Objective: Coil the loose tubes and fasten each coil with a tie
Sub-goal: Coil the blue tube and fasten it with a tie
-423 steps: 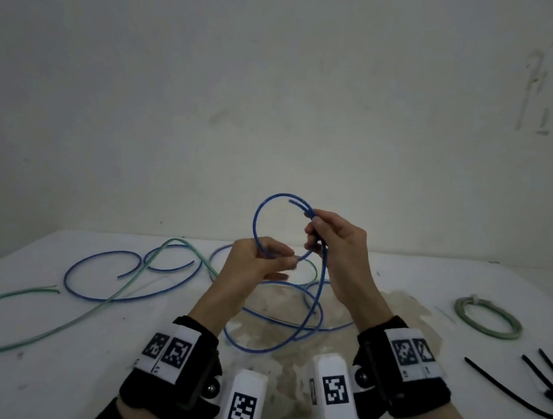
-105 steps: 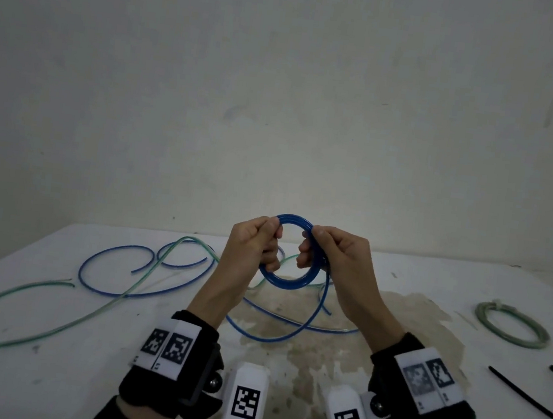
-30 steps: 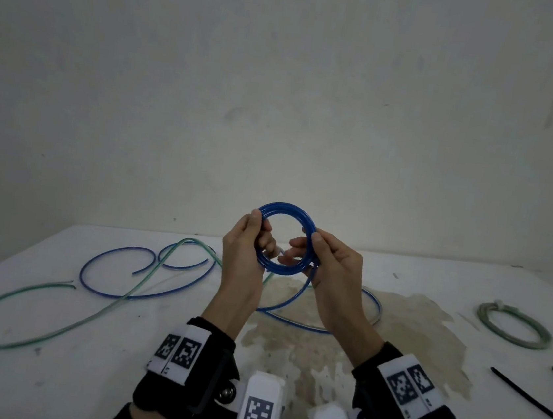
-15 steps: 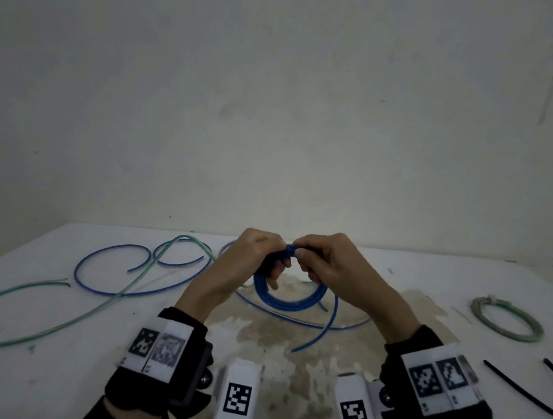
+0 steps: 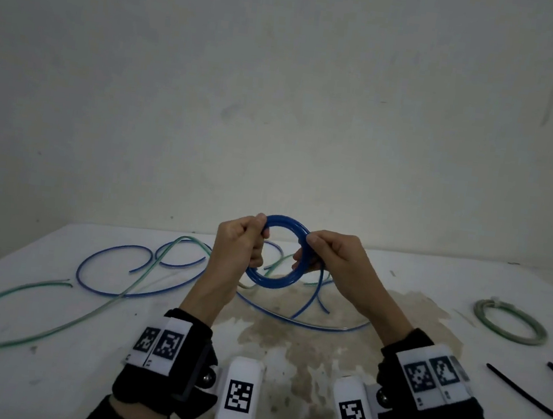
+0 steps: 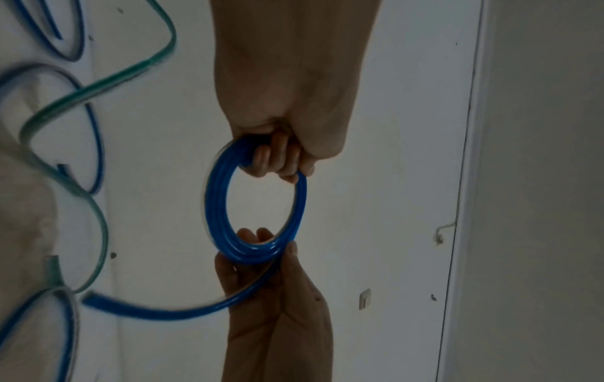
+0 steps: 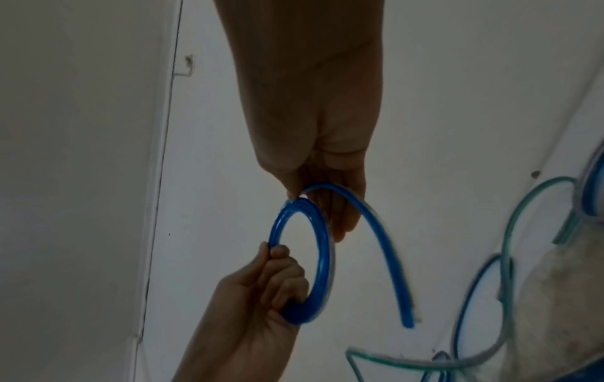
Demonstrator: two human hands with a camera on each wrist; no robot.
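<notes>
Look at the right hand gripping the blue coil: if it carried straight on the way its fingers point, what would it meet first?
The right hand points leftward across the blue coil, towards the left hand gripping the coil's opposite side. It would probably meet that hand's curled fingers first, though depth is hard to judge.

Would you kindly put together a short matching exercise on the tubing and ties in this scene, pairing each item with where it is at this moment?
Items:
1. blue coil
2. green coil
3. black ties
4. loose green tube

Places:
A. lying uncoiled across the left part of the table
B. held above the table between the left hand and the right hand
C. lying wound up on the table at far right
D. at the right edge of the table, nearer the person than the wound green tube

Pairs: 1-B, 2-C, 3-D, 4-A
</notes>
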